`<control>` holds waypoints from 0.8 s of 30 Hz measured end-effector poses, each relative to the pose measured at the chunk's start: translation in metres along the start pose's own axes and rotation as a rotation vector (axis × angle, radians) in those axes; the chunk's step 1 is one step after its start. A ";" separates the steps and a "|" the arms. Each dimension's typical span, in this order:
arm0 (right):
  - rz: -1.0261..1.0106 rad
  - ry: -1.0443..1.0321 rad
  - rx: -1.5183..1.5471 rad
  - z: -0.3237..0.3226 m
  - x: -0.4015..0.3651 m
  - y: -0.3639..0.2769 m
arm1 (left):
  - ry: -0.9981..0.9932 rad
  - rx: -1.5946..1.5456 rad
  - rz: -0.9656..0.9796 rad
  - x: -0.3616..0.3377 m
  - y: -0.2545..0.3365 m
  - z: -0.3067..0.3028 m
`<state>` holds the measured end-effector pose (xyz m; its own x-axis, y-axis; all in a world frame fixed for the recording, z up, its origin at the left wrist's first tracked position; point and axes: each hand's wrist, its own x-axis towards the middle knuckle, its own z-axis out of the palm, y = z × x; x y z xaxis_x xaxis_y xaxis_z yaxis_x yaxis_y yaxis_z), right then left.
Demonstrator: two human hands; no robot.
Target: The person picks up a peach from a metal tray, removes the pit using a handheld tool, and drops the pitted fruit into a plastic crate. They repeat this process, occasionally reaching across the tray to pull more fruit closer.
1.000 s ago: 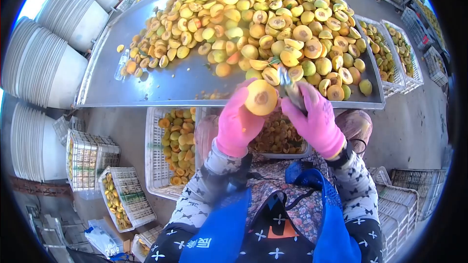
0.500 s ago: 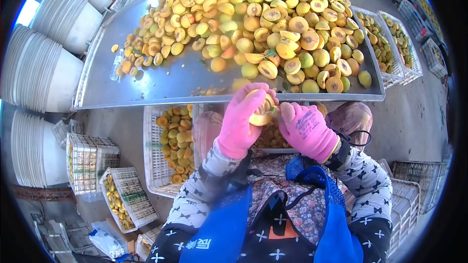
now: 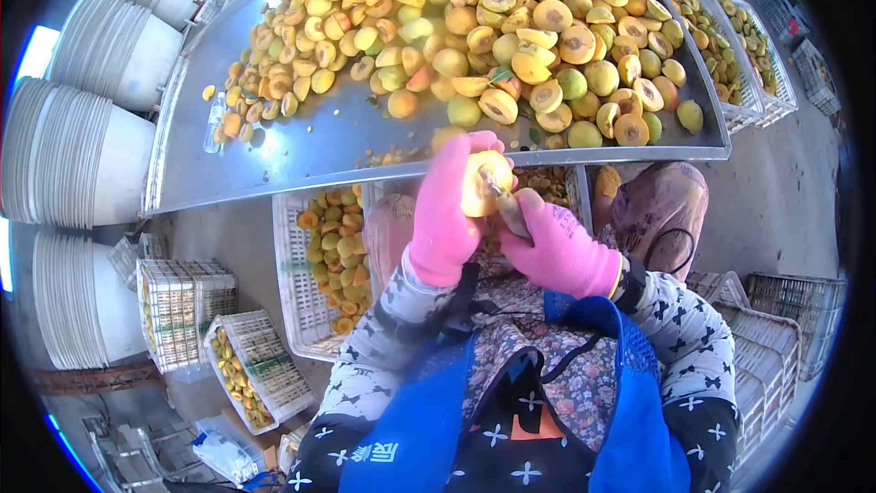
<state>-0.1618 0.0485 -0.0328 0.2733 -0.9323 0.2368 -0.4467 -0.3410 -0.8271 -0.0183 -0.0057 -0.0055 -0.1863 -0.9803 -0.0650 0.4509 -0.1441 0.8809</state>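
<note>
My left hand (image 3: pixel 444 210), in a pink glove, is closed around a yellow peach half (image 3: pixel 481 184) with its cut face turned toward my right. My right hand (image 3: pixel 557 246), also pink-gloved, grips a small pitting knife (image 3: pixel 513 214). The knife's narrow metal tip touches the middle of the cut face, at the pit. Both hands are above my lap, by the near edge of a metal table (image 3: pixel 315 164). A large heap of halved peaches (image 3: pixel 438 27) covers much of the tabletop beyond them.
A white crate of peach halves (image 3: pixel 286 274) stands left of my knees. More fruit crates (image 3: pixel 753 96) are at the right of the table. Stacked white tubs (image 3: pixel 128 151) line the left side. A plastic bottle (image 3: pixel 215 123) lies on the table.
My left hand has turned the peach half so its cut face shows. My right hand has turned, bringing the knife into view with its tip at the pit. The view has shifted slightly.
</note>
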 end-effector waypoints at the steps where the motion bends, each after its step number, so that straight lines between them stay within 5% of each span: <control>1: -0.012 -0.012 -0.073 0.000 -0.001 0.000 | 0.015 -0.019 -0.049 -0.002 0.000 -0.002; 3: 0.050 -0.029 0.100 0.004 -0.003 -0.007 | 0.115 -0.053 -0.041 -0.006 0.002 0.005; 6: 0.239 -0.107 0.319 0.000 -0.001 -0.019 | 0.013 0.184 0.313 -0.007 -0.007 0.001; 9: 0.290 -0.181 0.315 -0.010 0.004 -0.013 | 0.023 0.243 0.286 -0.002 -0.011 0.000; 11: -0.058 -0.046 -0.021 -0.009 0.004 -0.001 | -0.005 0.355 0.261 0.001 -0.011 -0.004; 15: -0.209 -0.003 -0.140 -0.009 0.000 0.000 | -0.024 0.217 0.055 0.007 -0.008 -0.012; 19: -0.006 -0.077 -0.226 0.002 -0.001 0.001 | 0.153 0.053 -0.023 0.005 -0.006 0.007; 24: -0.045 -0.144 -0.421 -0.008 0.000 0.007 | -0.014 0.186 -0.035 0.008 -0.015 -0.014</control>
<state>-0.1711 0.0450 -0.0345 0.4032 -0.8992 0.1698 -0.7313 -0.4282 -0.5309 -0.0146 -0.0135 -0.0257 -0.2114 -0.9731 -0.0915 0.2750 -0.1490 0.9498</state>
